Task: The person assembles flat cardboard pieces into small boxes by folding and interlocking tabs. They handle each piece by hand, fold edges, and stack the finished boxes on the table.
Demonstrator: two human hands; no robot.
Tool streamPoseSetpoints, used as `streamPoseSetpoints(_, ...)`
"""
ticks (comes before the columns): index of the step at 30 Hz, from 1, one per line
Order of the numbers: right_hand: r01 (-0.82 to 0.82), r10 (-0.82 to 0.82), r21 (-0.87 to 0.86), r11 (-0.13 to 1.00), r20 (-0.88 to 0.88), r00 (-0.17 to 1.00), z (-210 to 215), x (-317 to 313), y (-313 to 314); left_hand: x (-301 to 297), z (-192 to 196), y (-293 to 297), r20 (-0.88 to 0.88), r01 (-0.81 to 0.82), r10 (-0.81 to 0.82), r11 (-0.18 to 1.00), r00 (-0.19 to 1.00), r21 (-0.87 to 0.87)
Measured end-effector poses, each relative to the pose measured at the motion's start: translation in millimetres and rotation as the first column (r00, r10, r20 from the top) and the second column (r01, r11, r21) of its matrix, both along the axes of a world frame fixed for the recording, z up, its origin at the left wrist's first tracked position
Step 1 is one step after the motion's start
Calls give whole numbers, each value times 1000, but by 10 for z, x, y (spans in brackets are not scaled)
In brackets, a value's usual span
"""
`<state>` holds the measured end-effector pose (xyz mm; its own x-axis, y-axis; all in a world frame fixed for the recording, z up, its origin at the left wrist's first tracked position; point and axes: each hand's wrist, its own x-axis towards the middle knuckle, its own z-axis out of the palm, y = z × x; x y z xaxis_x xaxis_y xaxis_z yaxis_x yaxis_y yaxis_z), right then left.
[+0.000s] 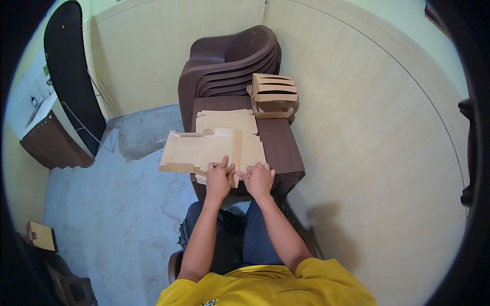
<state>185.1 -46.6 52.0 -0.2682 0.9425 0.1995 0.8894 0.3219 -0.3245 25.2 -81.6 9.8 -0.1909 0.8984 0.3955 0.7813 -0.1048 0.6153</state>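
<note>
Both hands press on a flat cardboard blank (204,150) at its near edge. The left hand (219,178) lies with fingers spread flat on the blank's lower right corner, grip wide and closed on nothing. The right hand (259,178) sits just beside it, fingers curled down onto the cardboard; whether it pinches a flap cannot be told.

The blank is tan and unfolded, with its long axis running left to right. Its left end juts well past the table (286,148) edge and hangs over the floor (112,204); its right end lies on the table. Small tabs stick up along its far edge. Under it and beyond it lies a stack (227,120) of more flat blanks of the same tan colour, squared to the table.

The table is dark brown, ribbed plastic, narrow, running away from the person. Its right strip is bare. At the far right corner stands a small pile of folded boxes (274,94), tan, leaning a little. Behind the table are stacked brown chairs (229,61).

To the right a pale wall (367,153) stands close beside the table. To the left the grey floor is open. At the far left edge another person's hand holds a tan card (42,235).
</note>
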Motion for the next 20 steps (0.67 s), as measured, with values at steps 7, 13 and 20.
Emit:
streamPoseSetpoints(7, 27, -110, -235, 972, -346, 932, 136, 48, 78, 255, 226, -59, 144, -41, 49, 997, 988, -62)
streamPoseSetpoints(13, -14, 8, -31, 999, -200, 980, 94, 39, 97, 220, 566, -281, 474, 110, -172, 982, 863, 156)
streamPoseSetpoints(20, 96, -116, -191, 977, -97, 988, 195, 16, 228, -631, 615, -523, 591, -725, 494, 645, 637, 242)
